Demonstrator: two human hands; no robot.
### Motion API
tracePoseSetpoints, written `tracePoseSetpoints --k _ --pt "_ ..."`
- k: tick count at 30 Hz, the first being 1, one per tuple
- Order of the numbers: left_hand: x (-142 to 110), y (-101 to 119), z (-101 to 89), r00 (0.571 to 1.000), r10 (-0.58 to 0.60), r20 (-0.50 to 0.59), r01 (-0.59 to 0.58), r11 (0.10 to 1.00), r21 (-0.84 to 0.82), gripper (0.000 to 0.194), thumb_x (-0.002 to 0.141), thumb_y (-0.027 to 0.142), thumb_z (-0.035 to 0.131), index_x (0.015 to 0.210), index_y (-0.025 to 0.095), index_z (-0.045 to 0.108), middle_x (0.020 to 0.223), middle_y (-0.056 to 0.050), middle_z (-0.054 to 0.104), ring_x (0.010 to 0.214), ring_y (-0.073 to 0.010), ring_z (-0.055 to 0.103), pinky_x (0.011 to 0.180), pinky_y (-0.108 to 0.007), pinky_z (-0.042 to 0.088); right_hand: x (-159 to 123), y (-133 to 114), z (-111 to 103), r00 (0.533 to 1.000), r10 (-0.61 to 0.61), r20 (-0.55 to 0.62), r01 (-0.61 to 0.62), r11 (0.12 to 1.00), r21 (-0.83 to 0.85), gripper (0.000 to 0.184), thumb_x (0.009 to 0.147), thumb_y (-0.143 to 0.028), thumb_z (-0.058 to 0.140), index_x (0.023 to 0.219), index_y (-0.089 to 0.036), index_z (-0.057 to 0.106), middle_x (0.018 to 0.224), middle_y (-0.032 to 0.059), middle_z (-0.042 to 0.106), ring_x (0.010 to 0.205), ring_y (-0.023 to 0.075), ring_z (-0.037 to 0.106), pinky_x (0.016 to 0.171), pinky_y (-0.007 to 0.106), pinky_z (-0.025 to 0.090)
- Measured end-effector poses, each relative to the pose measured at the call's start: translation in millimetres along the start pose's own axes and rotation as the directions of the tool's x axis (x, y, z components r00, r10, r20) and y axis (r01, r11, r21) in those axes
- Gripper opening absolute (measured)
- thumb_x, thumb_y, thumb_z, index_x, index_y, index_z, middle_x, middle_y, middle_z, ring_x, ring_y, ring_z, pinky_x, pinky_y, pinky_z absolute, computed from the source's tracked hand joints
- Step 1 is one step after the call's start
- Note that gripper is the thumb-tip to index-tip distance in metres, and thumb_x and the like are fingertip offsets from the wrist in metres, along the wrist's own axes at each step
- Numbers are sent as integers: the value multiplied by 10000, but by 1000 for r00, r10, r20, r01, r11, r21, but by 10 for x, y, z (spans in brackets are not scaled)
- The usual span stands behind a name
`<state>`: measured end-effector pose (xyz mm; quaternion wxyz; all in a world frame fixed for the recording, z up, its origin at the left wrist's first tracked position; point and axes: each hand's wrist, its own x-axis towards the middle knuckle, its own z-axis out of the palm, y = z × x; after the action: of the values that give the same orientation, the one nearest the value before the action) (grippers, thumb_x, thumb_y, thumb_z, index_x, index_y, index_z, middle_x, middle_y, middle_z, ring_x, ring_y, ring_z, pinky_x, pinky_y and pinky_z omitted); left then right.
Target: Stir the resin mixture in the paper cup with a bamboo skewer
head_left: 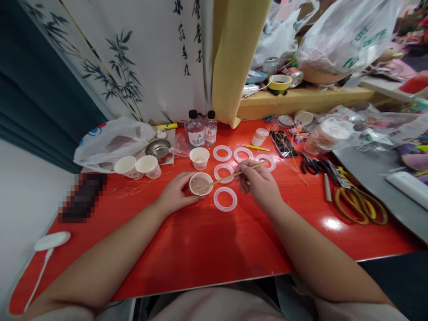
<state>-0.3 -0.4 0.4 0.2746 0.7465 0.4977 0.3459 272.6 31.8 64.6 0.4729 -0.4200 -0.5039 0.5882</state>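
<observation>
My left hand [177, 192] is wrapped round the side of a paper cup [201, 183] holding a clear liquid. A thin wooden stick [230, 175] slants down into that cup, its upper part pinched in my right hand [256, 180]. Pale pink ring molds lie close by: one ring mold [225, 199] in front of the stick, another [220, 173] just behind it, and several more farther back. Behind the held cup stands a second paper cup [199, 158]. Two black-capped bottles, one marked A [196, 133] and one marked B [210, 131], stand at the back.
On the left are two more paper cups [125, 166], a metal bowl [158, 150] and a plastic bag [112, 140]. To the right lie a phone [282, 143], a yellow tool [256, 147], a small jar [260, 137], pliers [310, 164] and large scissors [354, 196]. The red table's [207, 249] front edge is near my body.
</observation>
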Motion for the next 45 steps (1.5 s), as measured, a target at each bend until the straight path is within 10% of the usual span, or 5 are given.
tracePoseSetpoints --k 11,25,30,38,45 --pt "0 19 -14 998 -59 -1 59 997 -59 694 780 488 886 1390 256 650 1353 -104 747 1237 -341 713 1101 -531 560 -37 -198 -15 974 -103 -201 147 964 220 111 809 -240 627 705 -212 651 553 -34 583 368 67 351 378 228 315" --pt "-7 -17 17 998 -60 -22 58 995 -82 704 773 480 901 1389 255 646 1357 -109 741 1233 -337 711 1101 -525 555 -69 -154 -56 960 -226 -168 249 960 131 129 893 -251 635 772 -219 668 601 -27 620 389 73 386 398 231 337" --pt "4 -44 27 997 -30 -69 28 999 -34 688 744 378 922 1365 261 652 1340 -104 730 1224 -335 701 1084 -523 552 -167 -123 -36 939 -343 27 344 931 -122 176 1002 -254 559 871 -221 671 714 -6 638 483 96 458 460 252 368" --pt "19 -18 6 997 25 -67 -28 998 -51 639 748 270 900 1338 268 655 1316 -99 722 1214 -324 695 1065 -515 548 1 -463 143 791 -352 501 606 560 -565 132 962 -200 534 863 -207 620 769 26 656 683 161 561 636 312 412" --pt "14 15 -2 993 13 -117 -16 1000 -24 608 741 277 905 1301 263 670 1272 -90 734 1169 -311 704 1030 -498 560 354 -157 133 991 -80 110 107 959 -263 149 903 -248 549 762 -221 588 619 -19 601 480 110 462 462 255 347"
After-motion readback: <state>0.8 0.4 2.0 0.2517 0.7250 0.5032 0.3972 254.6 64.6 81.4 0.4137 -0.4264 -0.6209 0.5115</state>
